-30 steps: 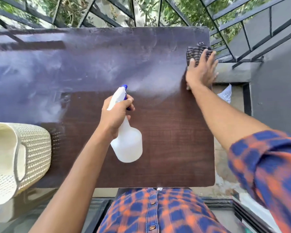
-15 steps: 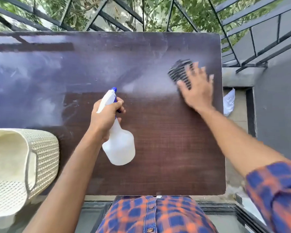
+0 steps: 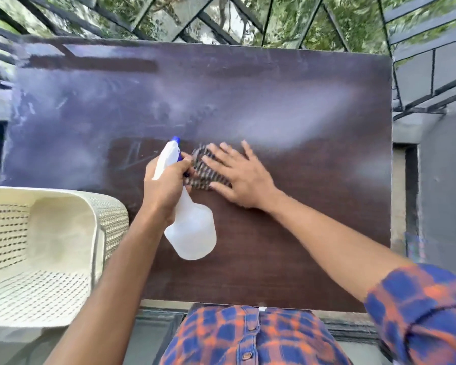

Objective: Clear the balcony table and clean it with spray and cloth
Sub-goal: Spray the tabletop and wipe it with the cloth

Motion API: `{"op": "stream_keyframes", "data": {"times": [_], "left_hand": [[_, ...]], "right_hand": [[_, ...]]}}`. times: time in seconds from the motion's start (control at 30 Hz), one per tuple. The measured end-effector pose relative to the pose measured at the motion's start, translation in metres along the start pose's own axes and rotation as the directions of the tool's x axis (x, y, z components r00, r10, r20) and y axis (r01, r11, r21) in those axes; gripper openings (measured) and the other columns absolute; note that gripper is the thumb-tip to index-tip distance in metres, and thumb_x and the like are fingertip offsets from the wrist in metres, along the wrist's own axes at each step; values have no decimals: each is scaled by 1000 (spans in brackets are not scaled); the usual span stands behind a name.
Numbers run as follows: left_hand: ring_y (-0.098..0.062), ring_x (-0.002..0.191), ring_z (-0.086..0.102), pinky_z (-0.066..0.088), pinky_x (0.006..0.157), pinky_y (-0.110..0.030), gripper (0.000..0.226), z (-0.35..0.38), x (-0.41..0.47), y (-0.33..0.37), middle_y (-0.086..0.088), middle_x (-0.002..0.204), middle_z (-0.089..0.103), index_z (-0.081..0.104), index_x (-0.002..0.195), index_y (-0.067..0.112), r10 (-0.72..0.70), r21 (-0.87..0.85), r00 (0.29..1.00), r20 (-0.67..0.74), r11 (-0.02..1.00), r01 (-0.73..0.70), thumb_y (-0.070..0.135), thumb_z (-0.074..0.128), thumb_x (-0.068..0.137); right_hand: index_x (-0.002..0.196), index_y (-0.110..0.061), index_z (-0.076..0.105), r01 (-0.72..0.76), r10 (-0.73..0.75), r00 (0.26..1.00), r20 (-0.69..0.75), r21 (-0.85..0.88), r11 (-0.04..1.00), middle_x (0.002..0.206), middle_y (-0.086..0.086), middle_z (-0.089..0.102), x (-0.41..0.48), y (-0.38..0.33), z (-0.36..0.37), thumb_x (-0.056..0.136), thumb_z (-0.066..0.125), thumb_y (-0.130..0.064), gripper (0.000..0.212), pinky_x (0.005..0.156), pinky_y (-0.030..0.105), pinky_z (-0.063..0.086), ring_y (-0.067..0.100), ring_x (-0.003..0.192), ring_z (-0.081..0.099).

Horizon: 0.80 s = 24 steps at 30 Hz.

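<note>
Balcony, dark railing [image 3: 416, 83] and foliage beyond. Brown table [image 3: 287, 254], far half hazed with pale film. My left hand [image 3: 166, 185] is curled tight round the neck of the white bottle [image 3: 192, 233], blue nozzle pointing away, base hanging toward me above the tabletop. My right hand [image 3: 237, 175] lies flat, fingers spread wide, pressing the checked cloth [image 3: 203, 172] onto the table just beside the bottle's nozzle. Cream basket [image 3: 63, 233] at the table's left edge.
</note>
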<state>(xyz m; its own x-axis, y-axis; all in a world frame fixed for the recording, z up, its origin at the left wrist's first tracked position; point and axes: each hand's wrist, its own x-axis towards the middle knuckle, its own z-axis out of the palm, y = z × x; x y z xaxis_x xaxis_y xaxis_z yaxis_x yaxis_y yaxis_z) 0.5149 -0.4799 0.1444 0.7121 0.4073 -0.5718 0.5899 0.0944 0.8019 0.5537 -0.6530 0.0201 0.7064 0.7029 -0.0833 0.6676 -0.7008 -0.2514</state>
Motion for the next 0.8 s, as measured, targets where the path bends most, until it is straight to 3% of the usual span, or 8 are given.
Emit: {"op": "stream_keyframes", "data": {"times": [0.1, 0.23, 0.3, 0.4, 0.53, 0.63, 0.73, 0.8], "left_hand": [[-11, 65, 60, 38, 47, -20, 11, -8, 0, -2, 3, 64, 58, 61, 72, 21, -15, 13, 1000, 20, 1000, 14, 13, 58, 78], [-10, 66, 60, 39, 47, -19, 17, -19, 0, -5, 4, 63, 57, 60, 72, 22, -3, -15, 1000, -13, 1000, 3, 11, 58, 85], [-8, 63, 59, 39, 47, -17, 17, -21, -1, -5, 4, 62, 57, 59, 74, 20, 7, -35, 999, -41, 999, -9, 9, 58, 88], [-5, 57, 56, 41, 47, -17, 18, -22, -2, -4, 3, 61, 57, 58, 75, 17, 33, -51, 996, -85, 998, -37, 6, 57, 89], [-15, 64, 54, 42, 53, -26, 22, -26, 0, -2, -7, 69, 55, 58, 72, 19, 62, -60, 992, -109, 996, -69, 6, 57, 89], [-10, 63, 56, 42, 47, -19, 20, -30, 2, 0, 2, 65, 57, 58, 74, 21, 55, -74, 995, -85, 995, -62, 8, 58, 89], [-8, 62, 56, 41, 46, -18, 20, -34, 3, 2, 9, 59, 56, 58, 73, 24, 56, -84, 995, -88, 994, -64, 11, 59, 89], [-7, 62, 56, 41, 46, -19, 21, -37, 4, 4, 10, 58, 55, 58, 72, 25, 59, -80, 995, -86, 995, -66, 12, 59, 88]], "right_hand": [[155, -31, 32, -333, 334, 942, -40, 10, 943, 165, 0, 23, 28, 62, -16, 98, 39, -57, 64, 120, 58, 9, 26, 152, 22], [159, -22, 20, -721, 738, 670, -86, 161, 673, 168, 3, 10, 93, 93, -44, 99, 38, -49, 68, 122, 58, 9, 28, 154, 7], [160, -19, 16, -656, 669, 741, -56, 146, 740, 168, 4, 7, 114, 60, -40, 99, 39, -47, 70, 122, 58, 8, 28, 154, 5], [159, -20, 22, -219, 218, 976, 22, 38, 975, 168, 4, 13, 93, -8, -19, 97, 40, -50, 71, 120, 60, 13, 26, 154, 12], [157, -27, 30, 92, -91, 995, 50, -15, 996, 165, -4, 23, 29, -16, 1, 96, 40, -56, 68, 123, 50, 10, 21, 152, 20], [156, -32, 29, -60, 62, 997, 41, -46, 997, 165, -6, 22, 56, 33, -13, 97, 38, -58, 65, 121, 58, 11, 23, 153, 16], [157, -27, 27, -427, 427, 903, -34, 27, 904, 166, -5, 18, 107, 69, -38, 99, 38, -53, 65, 122, 57, 8, 27, 154, 9], [158, -21, 24, -488, 490, 872, -17, 69, 870, 167, -2, 15, 126, 58, -42, 100, 39, -47, 66, 123, 55, 9, 28, 154, 6]]}}
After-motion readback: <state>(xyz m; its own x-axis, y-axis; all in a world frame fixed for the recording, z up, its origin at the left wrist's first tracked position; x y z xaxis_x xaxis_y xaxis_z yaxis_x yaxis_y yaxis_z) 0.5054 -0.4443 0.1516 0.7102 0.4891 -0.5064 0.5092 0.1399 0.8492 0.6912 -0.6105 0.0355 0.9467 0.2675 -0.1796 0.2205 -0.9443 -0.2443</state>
